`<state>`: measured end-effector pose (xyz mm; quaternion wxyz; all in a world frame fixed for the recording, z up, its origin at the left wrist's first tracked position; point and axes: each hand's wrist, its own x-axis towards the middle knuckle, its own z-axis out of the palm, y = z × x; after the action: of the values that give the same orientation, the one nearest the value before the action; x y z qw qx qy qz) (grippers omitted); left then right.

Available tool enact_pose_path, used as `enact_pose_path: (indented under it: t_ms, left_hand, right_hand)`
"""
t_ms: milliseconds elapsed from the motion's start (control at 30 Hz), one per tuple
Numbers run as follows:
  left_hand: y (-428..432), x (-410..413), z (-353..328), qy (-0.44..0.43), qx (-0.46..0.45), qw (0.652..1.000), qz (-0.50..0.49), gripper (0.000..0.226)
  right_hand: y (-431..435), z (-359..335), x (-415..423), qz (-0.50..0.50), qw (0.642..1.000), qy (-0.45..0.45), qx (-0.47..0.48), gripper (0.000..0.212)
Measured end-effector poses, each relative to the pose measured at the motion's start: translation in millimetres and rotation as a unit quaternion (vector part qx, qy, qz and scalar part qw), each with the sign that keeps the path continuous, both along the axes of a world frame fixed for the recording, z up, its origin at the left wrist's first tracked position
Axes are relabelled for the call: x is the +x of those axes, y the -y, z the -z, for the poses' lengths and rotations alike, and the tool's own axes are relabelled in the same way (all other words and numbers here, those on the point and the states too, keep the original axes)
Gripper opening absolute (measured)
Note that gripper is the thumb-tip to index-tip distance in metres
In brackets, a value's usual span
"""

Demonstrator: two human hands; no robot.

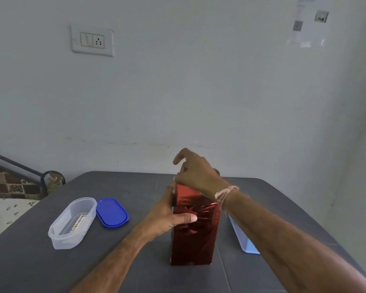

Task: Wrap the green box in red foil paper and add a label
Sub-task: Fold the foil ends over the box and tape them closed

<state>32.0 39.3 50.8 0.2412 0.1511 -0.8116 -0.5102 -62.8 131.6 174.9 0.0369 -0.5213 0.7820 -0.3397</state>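
The box stands upright in the middle of the dark table, covered in shiny red foil paper; a sliver of green shows at its top right corner. My left hand grips its left side, thumb laid across the front face. My right hand is over the top end, fingers curled down onto the foil there, index finger raised. What the right fingers pinch is hidden. A label lies inside the clear container at the left.
A blue lid lies beside the clear oval container. A light blue tray sits to the right of the box, partly under my right forearm. A wall stands behind the table, a bed at the left.
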Motion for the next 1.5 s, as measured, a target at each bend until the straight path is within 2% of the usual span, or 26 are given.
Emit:
enact_pose_path:
  t_ms: [100,167,300,367,500,667,733,833,900,967,1167,1233,1300,1400,1500]
  left_hand:
    - [2,0,4,-0.01,0.01,1.0,0.007,0.086]
    - [3,-1,6,-0.01,0.013,1.0,0.007,0.088]
    - [3,-5,7,-0.019,0.014,1.0,0.017,0.084]
    - [3,-6,8,-0.019,0.013,1.0,0.017,0.083]
    - [4,-3,7,-0.015,0.008,1.0,0.017,0.084]
    - [5,-2,5,-0.011,0.007,1.0,0.027,0.087]
    - [6,-1,6,-0.006,0.005,1.0,0.025,0.084]
    - [9,0,5,-0.003,0.0,0.999,0.036,0.086]
    - [9,1,5,-0.011,-0.007,0.999,0.044,0.095]
    - [8,3,6,-0.02,-0.011,0.999,0.043,0.102]
    - [-7,7,10,-0.068,-0.081,0.994,-0.031,0.101]
    - [-13,9,10,-0.088,-0.101,0.988,-0.073,0.102]
    - [-18,12,10,-0.095,-0.122,0.982,-0.109,0.099]
    - [-25,17,8,-0.1,-0.164,0.971,-0.142,0.081]
    - [-30,20,6,-0.091,-0.204,0.964,-0.147,0.072]
  right_hand:
    - [-5,-6,-16,0.044,0.996,0.048,-0.053,0.033]
    - [-13,-8,-23,0.045,0.996,0.069,-0.041,0.036]
    - [-13,-13,-13,0.026,0.997,0.046,0.047,0.088]
    - [-3,-12,-5,0.019,0.997,0.023,0.068,0.094]
    - [11,-8,-4,0.017,0.997,-0.024,0.073,0.057]
    - [0,-2,-19,0.015,0.997,0.06,0.04,0.047]
    - [-13,-5,-25,-0.003,0.997,0.074,-0.018,0.038]
    - [-40,-12,-38,0.003,0.982,0.061,-0.178,0.028]
    - [-59,-6,-45,0.028,0.966,0.059,-0.251,0.03]
    - [-77,16,-49,0.04,0.96,0.084,-0.266,0.037]
    - [-104,96,-47,0.028,0.964,0.158,-0.213,0.066]
    - [-103,109,-43,0.006,0.965,0.175,-0.198,0.066]
    - [-101,114,-40,-0.008,0.969,0.164,-0.187,0.058]
    - [-97,117,-38,-0.014,0.974,0.122,-0.189,0.049]
    - [-93,123,-42,-0.016,0.981,0.062,-0.183,0.054]
